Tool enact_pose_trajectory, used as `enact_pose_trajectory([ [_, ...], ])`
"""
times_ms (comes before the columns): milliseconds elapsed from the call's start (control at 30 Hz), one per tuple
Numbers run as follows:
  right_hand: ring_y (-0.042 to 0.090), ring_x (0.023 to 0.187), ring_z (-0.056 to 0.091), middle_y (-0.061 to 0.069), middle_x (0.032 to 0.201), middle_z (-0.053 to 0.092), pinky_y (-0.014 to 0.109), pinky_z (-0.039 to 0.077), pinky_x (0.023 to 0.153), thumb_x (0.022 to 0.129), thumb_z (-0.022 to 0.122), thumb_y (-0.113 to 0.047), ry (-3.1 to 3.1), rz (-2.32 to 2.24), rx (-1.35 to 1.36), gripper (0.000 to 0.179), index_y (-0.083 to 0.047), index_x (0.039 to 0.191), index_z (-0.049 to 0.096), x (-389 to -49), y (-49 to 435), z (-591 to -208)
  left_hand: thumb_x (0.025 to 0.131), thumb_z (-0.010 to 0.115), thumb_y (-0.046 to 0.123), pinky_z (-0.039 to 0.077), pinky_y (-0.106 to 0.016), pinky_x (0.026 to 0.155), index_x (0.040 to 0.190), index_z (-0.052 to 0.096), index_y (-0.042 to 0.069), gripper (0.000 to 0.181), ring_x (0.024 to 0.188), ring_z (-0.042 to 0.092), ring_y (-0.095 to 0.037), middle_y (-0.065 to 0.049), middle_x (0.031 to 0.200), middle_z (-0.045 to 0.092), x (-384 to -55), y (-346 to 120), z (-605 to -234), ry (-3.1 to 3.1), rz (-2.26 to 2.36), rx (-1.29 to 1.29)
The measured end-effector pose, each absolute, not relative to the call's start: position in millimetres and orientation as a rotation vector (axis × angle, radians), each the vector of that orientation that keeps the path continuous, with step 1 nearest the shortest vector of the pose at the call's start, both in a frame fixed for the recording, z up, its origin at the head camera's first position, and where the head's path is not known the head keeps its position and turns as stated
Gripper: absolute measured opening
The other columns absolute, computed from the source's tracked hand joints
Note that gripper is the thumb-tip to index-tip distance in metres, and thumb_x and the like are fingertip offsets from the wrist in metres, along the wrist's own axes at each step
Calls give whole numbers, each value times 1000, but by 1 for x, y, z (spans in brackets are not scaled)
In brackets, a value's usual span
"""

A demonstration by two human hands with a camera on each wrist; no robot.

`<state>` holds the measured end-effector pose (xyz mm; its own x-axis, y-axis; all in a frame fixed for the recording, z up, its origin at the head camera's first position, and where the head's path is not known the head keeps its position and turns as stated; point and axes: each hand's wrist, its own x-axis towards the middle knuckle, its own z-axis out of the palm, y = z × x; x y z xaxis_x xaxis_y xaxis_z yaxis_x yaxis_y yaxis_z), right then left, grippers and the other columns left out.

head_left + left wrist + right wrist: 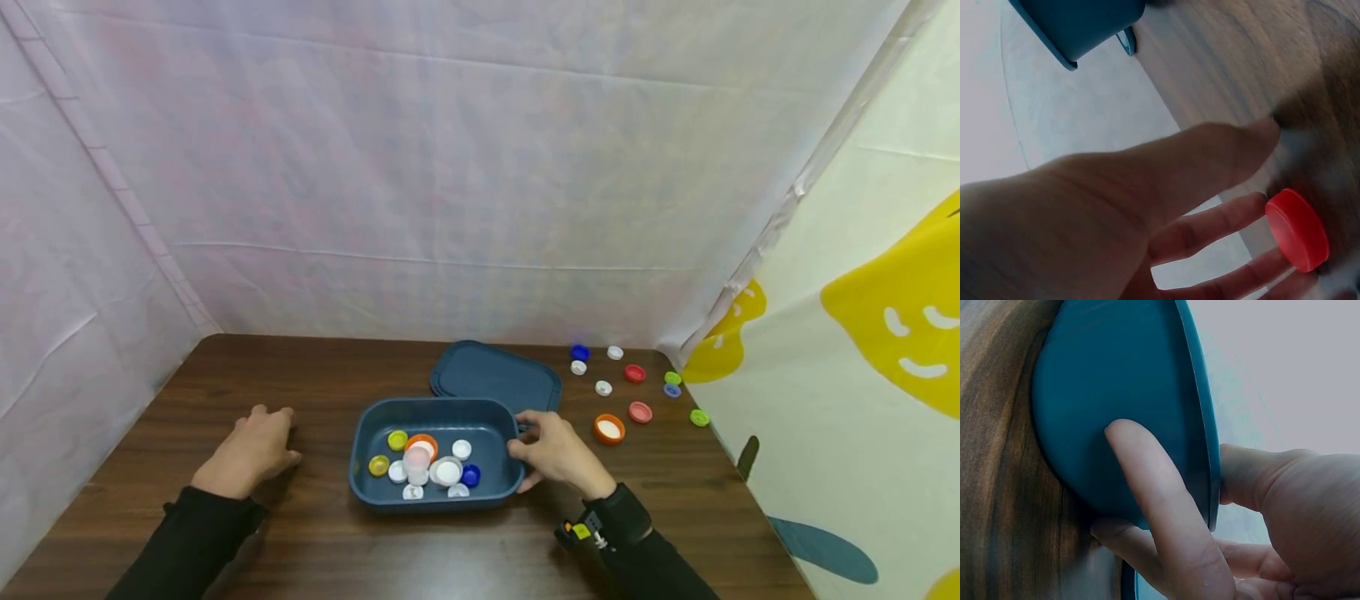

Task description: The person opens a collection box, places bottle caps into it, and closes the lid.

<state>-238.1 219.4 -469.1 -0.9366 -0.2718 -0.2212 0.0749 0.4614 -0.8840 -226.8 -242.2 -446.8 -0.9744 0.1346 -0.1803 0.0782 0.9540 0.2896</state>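
Observation:
In the head view a dark blue plastic container (435, 504) stands on the table, holding several bottle caps: white, yellow, orange-rimmed and a blue cap (470, 476). My right hand (555, 450) grips its right end. In the right wrist view the thumb is at the rim and the fingers lie along the outer wall (1110, 375). My left hand (251, 454) is low over the table, left of the container. A red cap (1297, 230) is at its fingertips in the left wrist view, the thumb apart from it; in the head view the hand hides that cap.
Behind the container lies its dark blue lid (495, 373). Several loose caps are scattered at the right, among them a red cap (634, 373), an orange-rimmed cap (609, 429) and a green cap (700, 417). A white cloth (420, 208) hangs beyond the table's back edge.

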Motion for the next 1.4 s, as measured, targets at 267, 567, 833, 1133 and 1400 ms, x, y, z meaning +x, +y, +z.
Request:
enact_pose_trajectory([
  [267, 31, 71, 85, 26, 126, 83, 48, 72, 65, 107, 77, -8, 2387, -1472, -182, 64, 9, 164, 54, -237, 220, -469, 94, 82, -9, 65, -56, 86, 113, 73, -11, 21, 97, 70, -42, -30, 106, 67, -231, -247, -452, 2997, 469, 247],
  [567, 32, 72, 86, 27, 128, 83, 48, 72, 65, 107, 77, -8, 2386, -1475, -180, 64, 8, 164, 55, -237, 220, -469, 93, 82, -10, 63, -52, 83, 108, 72, -9, 19, 93, 68, -37, -26, 102, 67, -232, -247, -452, 3020, 460, 278],
  [833, 32, 71, 86, 27, 127, 83, 48, 72, 64, 106, 78, -8, 2393, -1470, -181, 65, 8, 164, 55, -237, 219, -469, 95, 86, -5, 61, -49, 78, 104, 69, -6, 19, 90, 65, -34, -23, 98, 67, -232, -244, -452, 3076, 472, 344],
  [1133, 31, 71, 86, 27, 126, 83, 47, 72, 64, 106, 78, -8, 2403, -1459, -160, 63, 8, 163, 57, -237, 218, -468, 97, 91, 1, 59, -45, 72, 116, 71, -7, 29, 86, 62, -31, -24, 101, 66, -229, -222, -442, 3152, 547, 428],
  [1400, 31, 69, 85, 25, 123, 84, 46, 72, 64, 106, 77, -7, 2398, -1477, -168, 63, 9, 163, 56, -237, 218, -468, 96, 94, 6, 68, -50, 78, 122, 72, -2, 34, 89, 67, -30, -25, 110, 66, -218, -180, -426, 3179, 609, 483],
])
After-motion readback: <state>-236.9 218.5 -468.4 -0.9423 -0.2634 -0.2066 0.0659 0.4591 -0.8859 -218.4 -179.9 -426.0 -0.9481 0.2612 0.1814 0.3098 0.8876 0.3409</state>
